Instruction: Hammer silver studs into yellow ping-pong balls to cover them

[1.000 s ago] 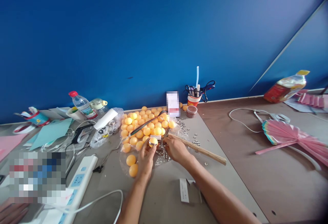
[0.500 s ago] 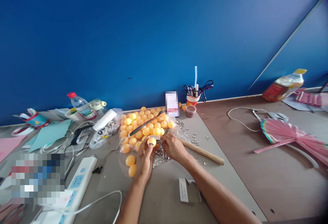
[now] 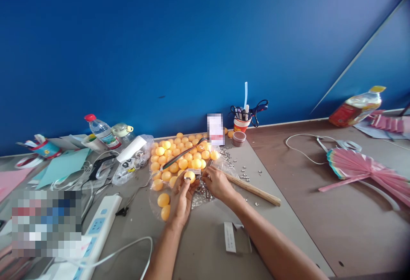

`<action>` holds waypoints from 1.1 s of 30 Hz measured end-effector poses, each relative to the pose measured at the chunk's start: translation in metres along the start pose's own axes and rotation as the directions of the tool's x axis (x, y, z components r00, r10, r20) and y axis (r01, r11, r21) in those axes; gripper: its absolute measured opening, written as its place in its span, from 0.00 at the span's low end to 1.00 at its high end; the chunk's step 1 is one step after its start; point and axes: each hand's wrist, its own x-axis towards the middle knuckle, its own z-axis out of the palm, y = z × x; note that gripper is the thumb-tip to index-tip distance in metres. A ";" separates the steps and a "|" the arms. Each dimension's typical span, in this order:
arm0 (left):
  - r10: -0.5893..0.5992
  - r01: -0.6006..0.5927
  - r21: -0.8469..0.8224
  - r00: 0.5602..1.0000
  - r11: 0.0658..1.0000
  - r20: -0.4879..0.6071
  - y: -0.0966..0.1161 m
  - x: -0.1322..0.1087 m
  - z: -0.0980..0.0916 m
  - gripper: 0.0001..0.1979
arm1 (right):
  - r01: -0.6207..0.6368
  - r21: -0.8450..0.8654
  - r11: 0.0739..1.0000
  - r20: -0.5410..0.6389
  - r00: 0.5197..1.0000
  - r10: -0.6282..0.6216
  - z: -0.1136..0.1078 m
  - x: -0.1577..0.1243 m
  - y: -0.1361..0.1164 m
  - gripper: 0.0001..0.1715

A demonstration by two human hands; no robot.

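One orange ball sat gripped in the left hand, short of the back edge of the desk; I couldn't tell what the right hand grasped. Uneven squeezing risked popping it loose.

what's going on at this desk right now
A person is working with both hands at a desk. The left hand holds an orange ping-pong ball, with something small and shiny at the thumb tip. The right hand is close beside it, near a cluster of small metal pieces; whether it grips anything is hard to tell. Many more orange balls are gathered just beyond and to the left, and a wooden stick lies by the right hand.
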 end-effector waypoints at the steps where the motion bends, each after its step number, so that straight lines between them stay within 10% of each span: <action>1: -0.004 0.004 -0.004 1.000 1.000 0.005 0.000 0.000 0.000 0.21 | -0.005 0.009 1.000 -0.004 1.000 0.005 0.000 0.000 -0.001 0.08; 11: -0.039 0.040 -0.032 0.999 0.999 0.030 0.004 -0.002 0.002 0.19 | -0.189 0.398 0.898 0.053 0.982 0.183 -0.003 0.005 -0.004 0.08; 20: -0.042 0.043 -0.029 0.999 0.999 0.025 0.004 -0.002 0.003 0.16 | -0.474 0.818 0.326 0.429 0.880 0.203 -0.004 0.001 -0.011 0.20; 33: -0.025 0.024 0.031 0.999 0.999 0.033 0.002 -0.003 0.001 0.19 | -0.444 0.852 0.278 0.396 0.893 0.213 -0.003 0.000 -0.016 0.20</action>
